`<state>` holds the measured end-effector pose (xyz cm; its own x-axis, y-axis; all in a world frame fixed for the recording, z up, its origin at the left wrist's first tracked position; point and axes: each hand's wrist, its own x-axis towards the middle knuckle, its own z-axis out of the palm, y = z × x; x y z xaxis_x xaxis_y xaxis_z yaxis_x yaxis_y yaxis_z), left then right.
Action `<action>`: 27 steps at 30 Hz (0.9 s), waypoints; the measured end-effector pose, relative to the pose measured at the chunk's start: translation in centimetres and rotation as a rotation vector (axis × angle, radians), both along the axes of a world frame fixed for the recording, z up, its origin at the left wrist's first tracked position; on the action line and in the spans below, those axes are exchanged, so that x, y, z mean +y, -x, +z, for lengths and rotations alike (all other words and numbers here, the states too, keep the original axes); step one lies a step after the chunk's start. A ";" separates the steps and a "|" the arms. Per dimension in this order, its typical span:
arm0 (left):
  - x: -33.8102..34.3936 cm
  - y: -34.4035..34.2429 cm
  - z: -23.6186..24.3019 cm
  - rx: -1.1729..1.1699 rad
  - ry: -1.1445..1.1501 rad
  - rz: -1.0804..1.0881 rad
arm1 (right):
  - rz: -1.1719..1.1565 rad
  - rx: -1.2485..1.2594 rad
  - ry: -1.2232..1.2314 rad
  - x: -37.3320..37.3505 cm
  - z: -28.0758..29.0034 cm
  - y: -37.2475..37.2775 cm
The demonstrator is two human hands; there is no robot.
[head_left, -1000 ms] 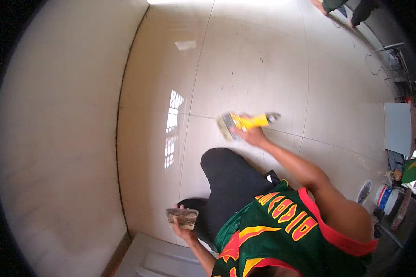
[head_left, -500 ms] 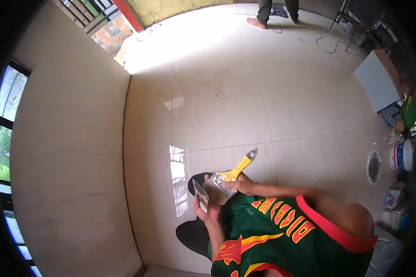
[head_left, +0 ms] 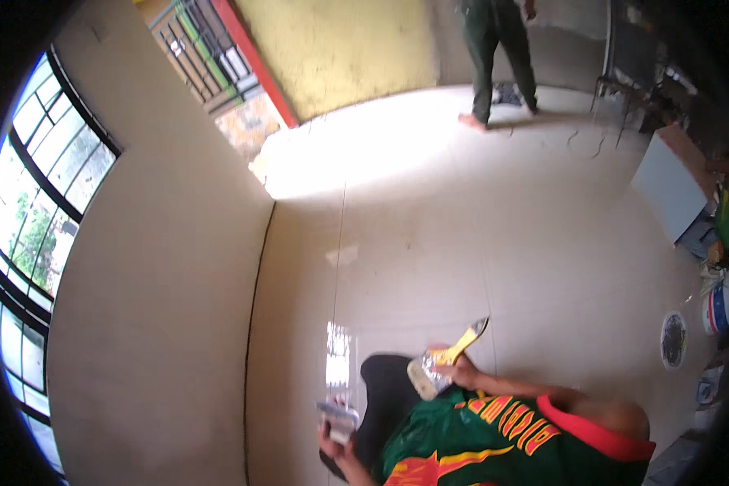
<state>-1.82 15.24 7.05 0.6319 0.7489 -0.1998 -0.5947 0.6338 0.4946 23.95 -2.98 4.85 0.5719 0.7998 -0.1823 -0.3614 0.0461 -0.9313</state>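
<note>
My right hand (head_left: 458,371) grips a paint brush (head_left: 466,338) with a yellow handle, its wide, pale, smeared bristle end over my dark-clad leg. My left hand (head_left: 333,440), lower and further left, holds a flat metal scraper (head_left: 338,412), its fingers wrapped round it. The two tools are apart. Both forearms come up beside my green shirt, and my dark trousers show behind them.
A wall with barred windows (head_left: 146,308) runs along the left. A barefoot person (head_left: 486,40) stands at the back by a cable. At the right are a leaning pale board (head_left: 668,182), a round dish (head_left: 673,340), a bucket (head_left: 717,308) and clutter on the tiled floor (head_left: 397,251).
Half a second ago the scraper and brush met in front of me; now they are apart, left hand lower left. The view has tilted up, showing more windows, wall and the other person.
</note>
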 end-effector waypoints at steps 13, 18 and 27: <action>-4.1 -2.1 1.1 0.178 -0.088 -0.186 | 0.160 -0.103 -0.044 0.3 5.7 0.0; -1.5 5.9 2.7 0.468 -0.259 0.164 | 0.039 0.130 -0.048 0.5 4.6 0.3; -7.8 12.4 -4.5 1.874 -0.658 0.183 | 0.167 0.210 -0.027 0.6 4.3 -2.2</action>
